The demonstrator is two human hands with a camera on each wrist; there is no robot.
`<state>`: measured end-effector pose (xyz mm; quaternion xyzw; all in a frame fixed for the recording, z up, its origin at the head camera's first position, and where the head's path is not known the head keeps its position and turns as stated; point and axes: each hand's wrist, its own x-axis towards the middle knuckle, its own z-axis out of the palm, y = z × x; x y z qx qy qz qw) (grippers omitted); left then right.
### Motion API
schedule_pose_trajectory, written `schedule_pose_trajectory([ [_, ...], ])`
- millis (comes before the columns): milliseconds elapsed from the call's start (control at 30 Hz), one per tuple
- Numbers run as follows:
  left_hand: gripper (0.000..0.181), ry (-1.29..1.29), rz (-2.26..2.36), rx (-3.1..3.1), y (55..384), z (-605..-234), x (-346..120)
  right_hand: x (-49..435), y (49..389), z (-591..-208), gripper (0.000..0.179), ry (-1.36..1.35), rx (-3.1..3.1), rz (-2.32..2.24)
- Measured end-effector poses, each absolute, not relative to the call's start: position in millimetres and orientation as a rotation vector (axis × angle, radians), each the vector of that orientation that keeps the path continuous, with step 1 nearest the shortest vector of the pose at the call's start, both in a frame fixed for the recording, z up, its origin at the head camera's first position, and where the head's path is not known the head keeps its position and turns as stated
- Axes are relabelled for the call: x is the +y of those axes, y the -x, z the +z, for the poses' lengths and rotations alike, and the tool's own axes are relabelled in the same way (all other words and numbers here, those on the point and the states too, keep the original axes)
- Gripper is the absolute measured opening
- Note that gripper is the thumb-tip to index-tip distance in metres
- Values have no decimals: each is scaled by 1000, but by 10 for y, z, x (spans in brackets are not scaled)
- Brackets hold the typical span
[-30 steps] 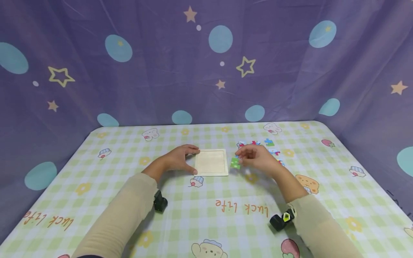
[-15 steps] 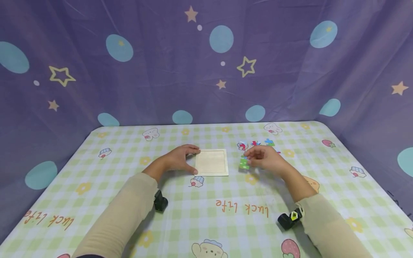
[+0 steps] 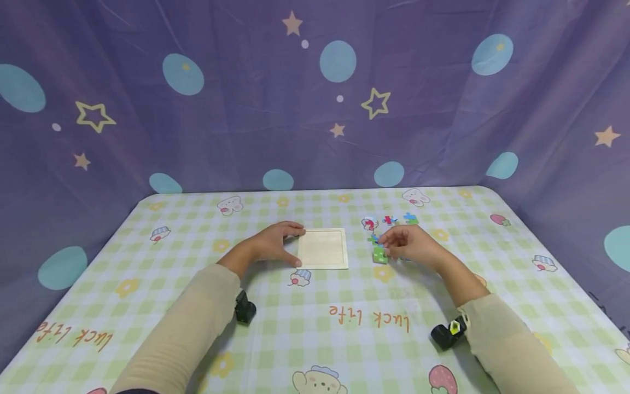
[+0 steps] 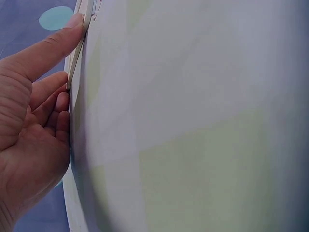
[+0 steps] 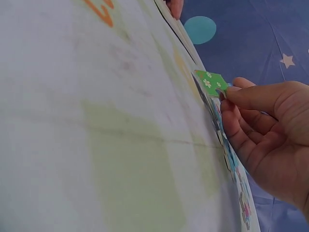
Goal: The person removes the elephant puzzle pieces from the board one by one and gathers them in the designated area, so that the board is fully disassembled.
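Observation:
A square wooden puzzle tray [image 3: 322, 249] with a raised rim lies bare mid-table. My left hand [image 3: 274, 241] holds it by its left side, thumb at the near corner and forefinger at the far one. In the left wrist view the thumb [image 4: 53, 46] presses on the tray's edge. To the tray's right, my right hand [image 3: 412, 242] pinches a green puzzle piece [image 5: 210, 83] with white flowers between thumb and fingers. That piece is tilted, low over the cloth. A blue-and-green puzzle piece [image 3: 372, 239] shows just beyond it, partly behind the fingertips.
Beyond the right hand lie more puzzle pieces: a red one [image 3: 370, 223], a red-and-blue one [image 3: 389, 220] and a blue-and-green one [image 3: 410, 218]. The right hand hides others. A checked cloth [image 3: 275, 350] covers the table; a purple curtain [image 3: 221, 137] stands behind it.
My right hand has moved right, away from the tray, carrying the green puzzle piece towards the other pieces. The left hand and the tray have stayed in place.

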<state>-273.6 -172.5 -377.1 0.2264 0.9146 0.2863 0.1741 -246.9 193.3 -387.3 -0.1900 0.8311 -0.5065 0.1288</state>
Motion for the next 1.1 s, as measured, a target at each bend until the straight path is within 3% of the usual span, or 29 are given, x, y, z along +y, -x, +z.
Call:
schedule_pose_trajectory([
  [667, 88, -655, 801, 2604, 2731, -3770, -1734, 1906, 2513, -3901, 20, 626, 2672, -1131],
  [1100, 87, -675, 808, 2621, 2738, -3801, -1733, 1960, 2438, -3891, 24, 638, 2697, -1244],
])
